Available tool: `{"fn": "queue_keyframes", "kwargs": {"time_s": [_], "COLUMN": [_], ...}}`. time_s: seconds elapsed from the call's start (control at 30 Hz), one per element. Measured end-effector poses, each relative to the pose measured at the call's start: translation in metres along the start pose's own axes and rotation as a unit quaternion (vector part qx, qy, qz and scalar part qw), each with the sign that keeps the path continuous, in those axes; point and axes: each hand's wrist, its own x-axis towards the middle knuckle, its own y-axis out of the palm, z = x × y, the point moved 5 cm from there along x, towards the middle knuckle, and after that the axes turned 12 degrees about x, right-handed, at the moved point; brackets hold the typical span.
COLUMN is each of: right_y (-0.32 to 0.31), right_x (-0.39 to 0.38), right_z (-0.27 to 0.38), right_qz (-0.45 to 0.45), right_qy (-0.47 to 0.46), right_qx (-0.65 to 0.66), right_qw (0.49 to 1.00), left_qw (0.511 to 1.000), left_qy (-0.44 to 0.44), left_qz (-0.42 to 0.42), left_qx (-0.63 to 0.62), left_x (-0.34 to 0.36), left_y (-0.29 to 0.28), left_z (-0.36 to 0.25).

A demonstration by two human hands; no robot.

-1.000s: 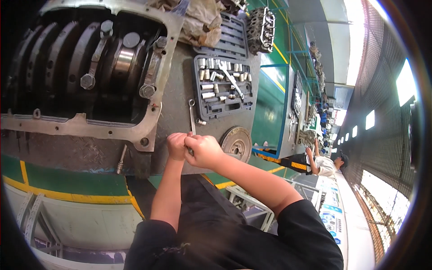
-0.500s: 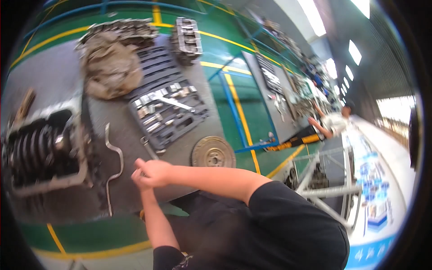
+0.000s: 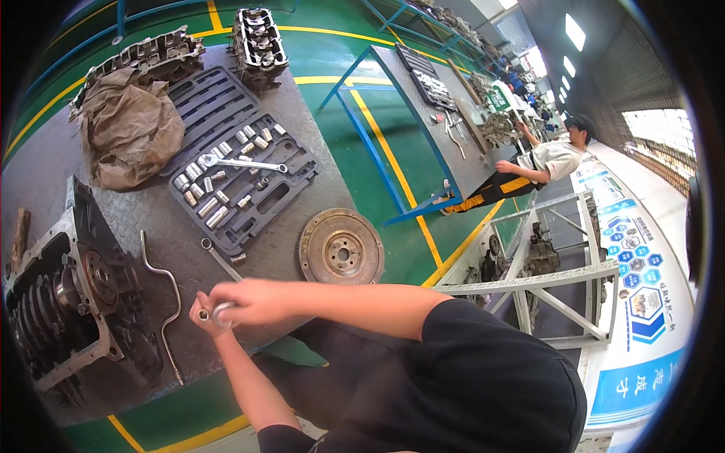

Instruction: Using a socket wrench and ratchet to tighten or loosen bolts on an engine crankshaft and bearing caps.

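Note:
My left hand (image 3: 210, 321) is closed around a small metal socket (image 3: 203, 315). Just right of it, my right hand (image 3: 245, 300) has its fingers wrapped on a silver ring-shaped metal piece (image 3: 224, 312), partly hidden. Beyond them lie a combination wrench (image 3: 223, 263) and a dark socket case (image 3: 272, 192) with chrome sockets and a second wrench (image 3: 249, 164) across it. A bent metal pipe (image 3: 172, 281) lies to their left, beside an engine block (image 3: 64, 302) showing its crankshaft. A rusty flywheel (image 3: 321, 238) rests to the right.
The steel bench (image 3: 162, 211) also holds crumpled brown cloth (image 3: 128, 132), two cylinder heads (image 3: 257, 41) and a wooden bar (image 3: 20, 238). Another person (image 3: 555, 158) stands at a blue-framed bench (image 3: 442, 140) with tools. A white metal rack (image 3: 559, 279) holds parts at right.
The view has swung and tilted, bringing the back of the bench and more of the neighbouring bench into sight. My hands have shifted slightly apart, exposing the metal pieces in them.

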Motion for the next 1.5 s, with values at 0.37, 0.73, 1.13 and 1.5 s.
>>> {"fn": "queue_keyframes", "kwargs": {"time_s": [0.37, 0.73, 1.13, 1.5], "right_y": [-0.134, -0.112, 0.052, 0.060], "right_x": [0.034, 0.041, 0.084, 0.084], "right_z": [-0.119, -0.054, -0.036, -0.096], "right_qz": [-0.314, -0.417, -0.073, -0.036], "right_qy": [0.011, -0.128, -0.358, -0.181], "right_qx": [-0.363, -0.412, 0.050, 0.168], "right_qw": [0.877, 0.800, 0.929, 0.968], "left_qw": [0.984, 0.985, 0.993, 0.892], "left_qy": [0.124, 0.105, 0.105, 0.117], "left_qz": [-0.017, -0.003, -0.046, 0.045], "left_qx": [0.123, 0.140, -0.008, 0.435], "left_x": [-0.010, -0.009, -0.014, -0.029], "left_y": [-0.002, -0.004, -0.008, -0.045], "left_z": [-0.061, -0.066, -0.039, -0.062]}}
